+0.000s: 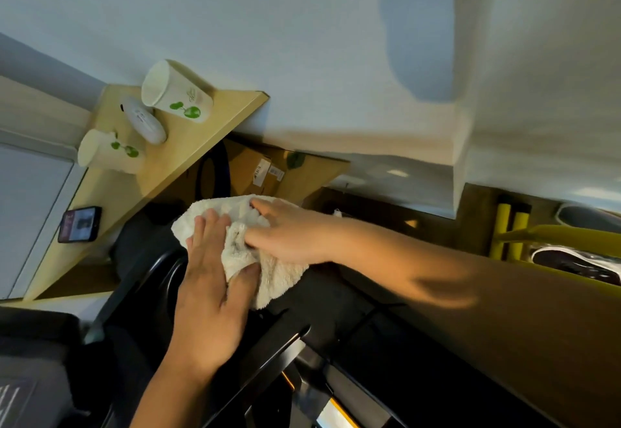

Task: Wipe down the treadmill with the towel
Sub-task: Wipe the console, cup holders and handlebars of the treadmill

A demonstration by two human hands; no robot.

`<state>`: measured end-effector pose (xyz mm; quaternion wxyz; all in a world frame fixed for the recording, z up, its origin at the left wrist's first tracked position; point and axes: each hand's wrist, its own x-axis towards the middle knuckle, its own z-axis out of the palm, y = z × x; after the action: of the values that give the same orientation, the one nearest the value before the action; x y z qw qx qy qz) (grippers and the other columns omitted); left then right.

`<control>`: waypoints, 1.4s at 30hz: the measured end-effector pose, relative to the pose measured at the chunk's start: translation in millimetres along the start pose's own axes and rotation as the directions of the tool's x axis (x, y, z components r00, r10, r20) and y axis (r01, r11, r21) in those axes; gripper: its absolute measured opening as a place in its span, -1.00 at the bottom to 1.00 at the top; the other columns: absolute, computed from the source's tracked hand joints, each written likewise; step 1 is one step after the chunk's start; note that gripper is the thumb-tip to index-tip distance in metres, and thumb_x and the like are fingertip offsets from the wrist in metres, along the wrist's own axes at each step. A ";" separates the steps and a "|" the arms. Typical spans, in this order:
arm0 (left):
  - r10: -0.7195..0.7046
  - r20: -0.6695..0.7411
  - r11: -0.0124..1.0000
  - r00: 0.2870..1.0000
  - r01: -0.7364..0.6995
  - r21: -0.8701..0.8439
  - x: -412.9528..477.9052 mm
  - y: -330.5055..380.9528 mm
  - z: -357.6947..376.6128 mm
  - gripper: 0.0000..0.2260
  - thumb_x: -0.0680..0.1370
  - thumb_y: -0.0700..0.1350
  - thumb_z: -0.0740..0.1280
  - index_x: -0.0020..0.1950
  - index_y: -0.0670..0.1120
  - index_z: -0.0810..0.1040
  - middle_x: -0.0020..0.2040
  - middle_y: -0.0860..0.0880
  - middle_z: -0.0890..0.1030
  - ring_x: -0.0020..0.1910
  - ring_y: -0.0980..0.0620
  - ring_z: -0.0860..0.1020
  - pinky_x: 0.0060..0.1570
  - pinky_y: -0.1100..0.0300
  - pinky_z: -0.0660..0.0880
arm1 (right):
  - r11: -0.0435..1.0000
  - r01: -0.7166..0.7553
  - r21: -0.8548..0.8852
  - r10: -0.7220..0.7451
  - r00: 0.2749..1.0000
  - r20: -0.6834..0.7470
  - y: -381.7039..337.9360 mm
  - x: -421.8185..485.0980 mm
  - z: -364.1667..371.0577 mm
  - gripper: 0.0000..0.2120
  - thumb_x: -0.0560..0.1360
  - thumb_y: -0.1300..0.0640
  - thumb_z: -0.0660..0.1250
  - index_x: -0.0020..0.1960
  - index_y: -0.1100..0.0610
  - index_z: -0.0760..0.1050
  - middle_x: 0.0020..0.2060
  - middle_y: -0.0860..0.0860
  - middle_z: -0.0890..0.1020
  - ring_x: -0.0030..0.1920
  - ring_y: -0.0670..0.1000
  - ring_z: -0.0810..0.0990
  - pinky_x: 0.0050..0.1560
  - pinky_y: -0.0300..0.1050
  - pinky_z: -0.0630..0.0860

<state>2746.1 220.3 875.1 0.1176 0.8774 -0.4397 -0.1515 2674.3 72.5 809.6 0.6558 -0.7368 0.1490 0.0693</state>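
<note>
towel [268, 279], white and bunched, sits mid-frame on the black treadmill [336, 320]. left hand [208, 293] presses it with flat fingers and right hand [289, 232] clutches its folds. a cardboard box [255, 165] lies just beyond. upper left, a wooden table [215, 125] carries paper cups [174, 94] and a phone [79, 224], below a pale wall [302, 41].

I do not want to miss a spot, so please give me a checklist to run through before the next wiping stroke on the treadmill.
1. White fluffy towel lies on the black treadmill: ok.
2. Left hand presses on the towel with straight fingers: ok.
3. Right hand holds the towel, fingers curled into it: ok.
4. Towel spread flat for wide contact: not ok, it is bunched.
5. Black smartphone on the wooden shelf is apart from both hands: ok.
6. Treadmill surface already clean: cannot tell.
</note>
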 end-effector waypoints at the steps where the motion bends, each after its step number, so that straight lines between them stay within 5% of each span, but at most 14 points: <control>1: 0.033 0.010 0.999 0.999 -0.033 -0.013 -3.9 -2.8 0.5 -0.31 0.48 0.19 0.08 0.60 0.02 0.10 0.62 0.04 0.08 0.58 0.21 -0.06 0.54 0.07 -0.01 | 0.999 -0.002 -0.042 0.001 1.000 -0.013 1.9 -5.3 4.8 -0.33 0.53 -0.22 0.07 0.56 -0.09 -0.06 0.56 0.04 0.06 0.51 0.14 0.12 0.41 0.14 0.24; 5: 0.139 0.043 0.990 0.989 -0.138 -0.013 -4.0 -14.5 -2.3 -0.38 0.51 0.11 0.12 0.57 0.02 0.15 0.61 0.00 0.10 0.60 0.09 -0.04 0.52 0.03 -0.02 | 0.998 0.006 -0.070 -0.011 0.997 -0.081 3.7 -16.4 8.9 -0.35 0.52 -0.24 0.08 0.54 -0.13 -0.04 0.56 0.03 0.04 0.52 0.16 0.11 0.42 0.17 0.21; 8: 0.088 0.040 0.996 0.995 -0.087 -0.017 11.0 -8.4 -4.2 -0.35 0.49 0.16 0.14 0.56 -0.01 0.24 0.60 0.04 0.12 0.58 0.19 -0.03 0.55 -0.06 -0.02 | 0.997 0.000 0.072 0.001 1.000 -0.023 9.5 1.7 -1.0 -0.33 0.53 -0.20 0.12 0.56 -0.03 0.01 0.55 -0.02 0.10 0.50 0.07 0.16 0.43 0.09 0.22; 12: -0.005 0.023 1.000 1.000 0.005 0.028 31.7 4.7 -4.1 -0.27 0.42 0.27 0.11 0.57 0.02 0.24 0.59 0.07 0.15 0.57 0.22 0.00 0.53 0.08 0.00 | 0.978 0.011 0.207 -0.014 1.000 0.013 12.3 17.3 -8.0 -0.36 0.46 -0.30 0.03 0.49 -0.12 0.19 0.45 -0.03 0.34 0.39 0.03 0.35 0.36 0.07 0.28; 15: -0.007 0.023 0.999 1.000 0.006 0.042 28.0 12.3 -2.0 -0.24 0.41 0.28 0.10 0.57 -0.01 0.24 0.58 0.12 0.17 0.57 0.23 -0.02 0.55 0.01 0.01 | 0.973 -0.016 0.232 0.007 0.999 0.042 23.5 13.7 -7.0 -0.42 0.56 -0.22 0.02 0.54 -0.09 0.11 0.52 -0.03 0.21 0.48 0.03 0.22 0.41 -0.04 0.15; 18: 0.066 0.034 0.998 0.997 -0.067 0.012 19.7 8.6 -0.9 -0.30 0.45 0.21 0.14 0.56 -0.02 0.26 0.54 0.21 0.20 0.58 0.18 0.00 0.54 -0.15 0.04 | 0.984 -0.065 0.168 0.062 0.998 0.018 27.2 -2.5 -0.8 -0.30 0.46 -0.31 0.00 0.55 -0.16 -0.02 0.56 -0.03 0.09 0.52 0.07 0.14 0.47 0.12 0.13; 22: 0.176 0.110 0.984 0.978 -0.171 -0.052 26.9 -5.6 -5.2 -0.45 0.48 0.08 0.14 0.49 0.13 0.27 0.55 0.01 0.28 0.60 0.05 0.03 0.53 -0.24 0.00 | 0.996 -0.065 0.056 0.070 0.993 -0.093 11.4 -9.4 13.6 -0.41 0.54 -0.18 -0.07 0.53 -0.03 0.06 0.49 0.13 0.23 0.44 0.24 0.26 0.35 0.29 0.26; 27: 0.144 0.155 0.988 0.977 -0.134 -0.078 44.5 -17.9 -13.4 -0.40 0.48 0.08 0.13 0.51 -0.03 0.32 0.54 0.04 0.30 0.58 0.11 0.07 0.56 0.11 -0.06 | 0.995 -0.062 0.078 0.068 0.995 -0.072 3.6 7.4 10.4 -0.44 0.59 -0.17 -0.07 0.55 -0.03 0.02 0.52 0.11 0.18 0.49 0.18 0.19 0.41 0.23 0.20; 30: 0.066 0.164 0.998 0.984 -0.061 -0.035 58.5 -9.2 -15.1 -0.43 0.44 0.17 0.14 0.46 0.14 0.33 0.52 0.11 0.33 0.56 0.19 0.10 0.52 0.28 -0.10 | 0.976 -0.022 0.218 0.021 1.000 0.008 7.5 20.0 -3.9 -0.39 0.54 -0.27 -0.05 0.55 -0.10 0.06 0.51 0.01 0.23 0.45 0.07 0.26 0.42 0.12 0.23; 37: -0.052 0.079 0.998 0.996 0.049 0.039 49.4 12.0 -6.8 -0.29 0.37 0.25 0.13 0.52 0.09 0.28 0.51 0.13 0.26 0.55 0.15 0.07 0.45 0.18 0.00 | 0.943 -0.052 0.329 0.035 0.998 0.057 28.9 14.9 -1.6 -0.43 0.54 -0.26 -0.09 0.51 -0.12 0.16 0.45 -0.05 0.34 0.40 0.01 0.35 0.43 0.10 0.23; 42: 0.049 0.108 0.999 0.993 -0.050 0.012 23.1 21.3 -2.7 -0.36 0.41 0.17 0.08 0.52 0.12 0.21 0.44 0.30 0.17 0.52 0.26 -0.03 0.55 -0.08 -0.04 | 0.969 -0.043 0.244 0.039 0.999 0.022 31.3 8.2 6.3 -0.26 0.38 -0.31 -0.04 0.54 -0.14 0.06 0.46 -0.04 0.32 0.42 0.02 0.32 0.40 0.08 0.26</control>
<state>2744.5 189.3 881.1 0.0912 0.8577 -0.4681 -0.1925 2672.9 74.7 776.7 0.7412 -0.6466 0.1661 0.0701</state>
